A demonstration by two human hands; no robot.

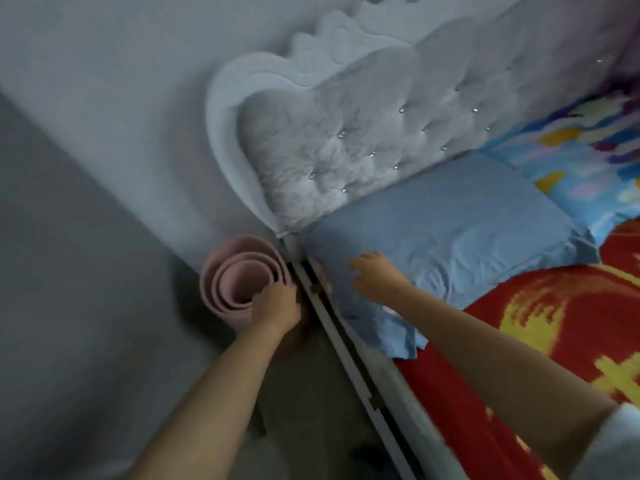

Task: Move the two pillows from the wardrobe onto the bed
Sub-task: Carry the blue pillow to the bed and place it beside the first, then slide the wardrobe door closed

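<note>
A plain blue pillow lies on the bed against the tufted grey headboard. A second pillow with a colourful blue, yellow and purple print lies beyond it to the right. My right hand hovers over the near corner of the blue pillow, fingers spread and curled, holding nothing. My left hand is beside the bed rail, its fingers bent against the rim of a rolled pink mat. The frame is blurred and the grip is unclear.
The bed carries a red and yellow patterned cover. Its grey side rail runs diagonally between my arms. The pink mat stands upright on the floor in the corner by the grey wall.
</note>
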